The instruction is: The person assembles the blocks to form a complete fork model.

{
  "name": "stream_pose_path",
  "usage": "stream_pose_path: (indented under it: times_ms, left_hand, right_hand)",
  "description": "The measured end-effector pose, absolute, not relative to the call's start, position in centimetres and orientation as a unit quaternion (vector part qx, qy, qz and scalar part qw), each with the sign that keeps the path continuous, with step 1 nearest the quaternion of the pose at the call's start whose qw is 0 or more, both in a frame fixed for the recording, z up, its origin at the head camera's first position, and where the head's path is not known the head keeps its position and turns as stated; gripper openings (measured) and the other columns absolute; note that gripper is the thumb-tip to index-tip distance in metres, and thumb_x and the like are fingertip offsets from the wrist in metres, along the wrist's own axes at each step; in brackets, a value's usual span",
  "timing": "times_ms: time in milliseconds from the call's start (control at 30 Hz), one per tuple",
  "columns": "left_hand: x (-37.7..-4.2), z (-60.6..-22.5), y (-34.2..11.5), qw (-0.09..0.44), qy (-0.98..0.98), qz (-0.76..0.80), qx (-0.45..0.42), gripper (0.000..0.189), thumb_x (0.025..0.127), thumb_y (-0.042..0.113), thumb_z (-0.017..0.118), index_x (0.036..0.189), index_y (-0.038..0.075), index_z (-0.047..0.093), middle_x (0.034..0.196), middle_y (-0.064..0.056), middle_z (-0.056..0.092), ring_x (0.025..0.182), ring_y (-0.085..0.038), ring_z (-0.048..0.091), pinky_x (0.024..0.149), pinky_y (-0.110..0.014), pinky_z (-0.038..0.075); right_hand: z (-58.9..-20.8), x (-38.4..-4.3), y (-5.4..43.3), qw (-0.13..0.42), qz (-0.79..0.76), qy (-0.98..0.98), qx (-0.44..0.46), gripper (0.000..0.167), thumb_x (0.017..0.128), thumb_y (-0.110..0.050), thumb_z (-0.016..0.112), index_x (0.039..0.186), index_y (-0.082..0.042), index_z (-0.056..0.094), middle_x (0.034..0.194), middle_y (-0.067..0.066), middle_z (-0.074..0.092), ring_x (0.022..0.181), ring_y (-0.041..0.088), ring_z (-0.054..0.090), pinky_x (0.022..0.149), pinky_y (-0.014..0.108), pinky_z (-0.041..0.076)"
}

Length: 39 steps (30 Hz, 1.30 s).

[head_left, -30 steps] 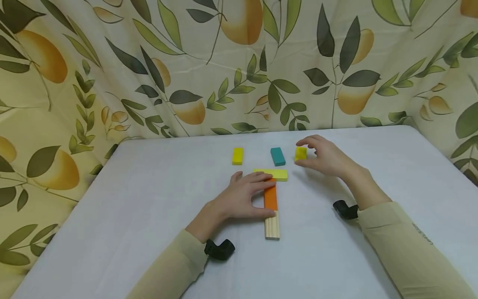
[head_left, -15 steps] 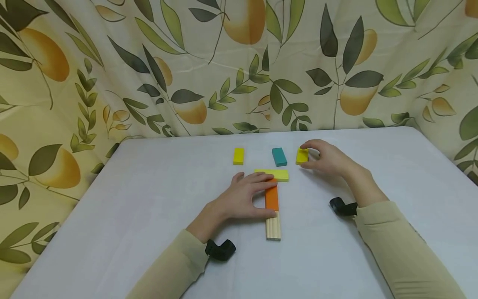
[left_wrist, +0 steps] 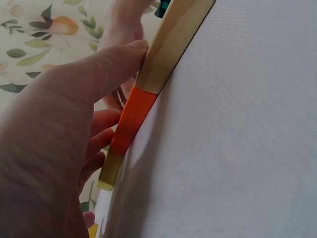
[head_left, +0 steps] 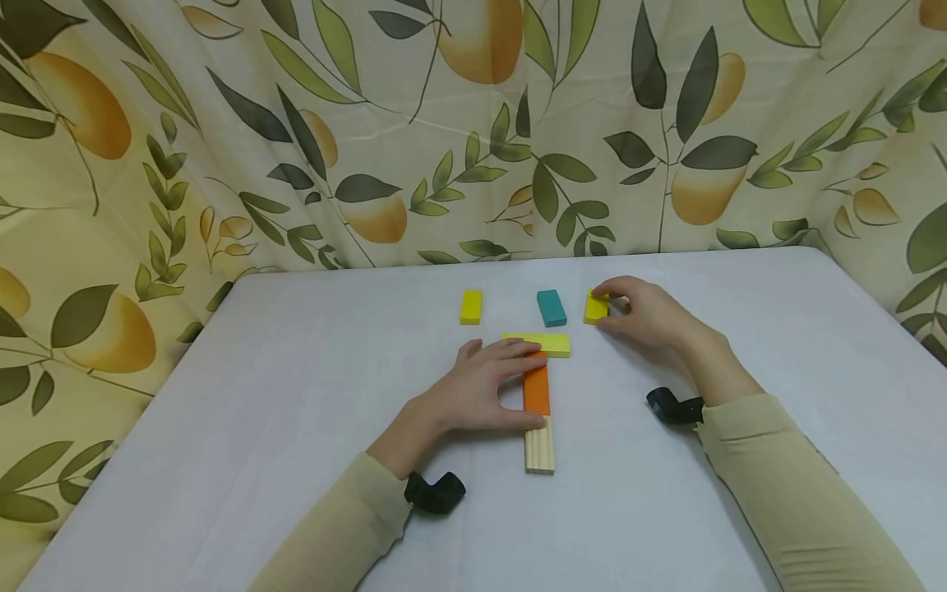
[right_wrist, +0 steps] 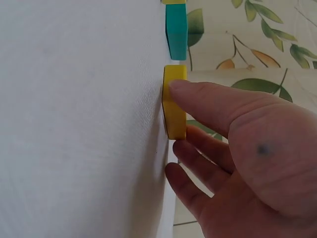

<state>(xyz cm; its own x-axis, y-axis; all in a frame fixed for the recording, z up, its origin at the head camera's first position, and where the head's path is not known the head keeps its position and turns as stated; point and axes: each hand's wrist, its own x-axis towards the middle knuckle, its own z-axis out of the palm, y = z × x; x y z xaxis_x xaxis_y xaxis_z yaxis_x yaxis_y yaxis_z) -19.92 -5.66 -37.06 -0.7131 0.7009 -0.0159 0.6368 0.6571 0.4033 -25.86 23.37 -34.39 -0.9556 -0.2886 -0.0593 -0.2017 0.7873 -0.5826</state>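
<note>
My left hand (head_left: 481, 390) lies over a T of flat blocks, fingers spread and relaxed. Its fingertips touch the orange block (head_left: 536, 393) and the light yellow block (head_left: 556, 346) laid crosswise at the far end; its thumb rests against the plain wooden block (left_wrist: 171, 44) at the near end. At the right, my right hand (head_left: 654, 315) pinches a yellow block (right_wrist: 174, 111) between thumb and index finger, the thumb on its near side. The other fingers hang beside it. This block stays low, close to the white cloth.
A teal block (head_left: 551, 308) lies slightly slanted left of the right hand. Farther left is another yellow block (head_left: 471, 307). All are on a white-covered table (head_left: 296, 427), with a leaf-and-fruit-patterned curtain (head_left: 444, 164) behind its far edge.
My right hand's index finger and thumb have settled onto the right-hand yellow block, and that forearm has shifted slightly left. My left hand and its blocks have stayed in place.
</note>
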Motion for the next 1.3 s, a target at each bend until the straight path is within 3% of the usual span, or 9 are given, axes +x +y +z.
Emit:
stream_pose_path:
  times_ms: [1300]
  left_hand:
    - [-19.9, -36.9, -5.7, 0.081, 0.904, 0.188, 0.375, 0.077, 0.087, 0.064, 0.066, 0.153, 0.029, 0.047, 0.159, 0.01, 0.037, 0.149, -0.012, 0.023, 0.114, -0.061, 0.013]
  right_hand:
    - [-34.2, -25.5, 20.3, 0.087, -0.311, 0.929, -0.18, 0.044, 0.089, -0.007, 0.075, 0.131, -0.001, 0.062, 0.141, 0.019, 0.055, 0.129, 0.04, 0.047, 0.11, 0.057, 0.035]
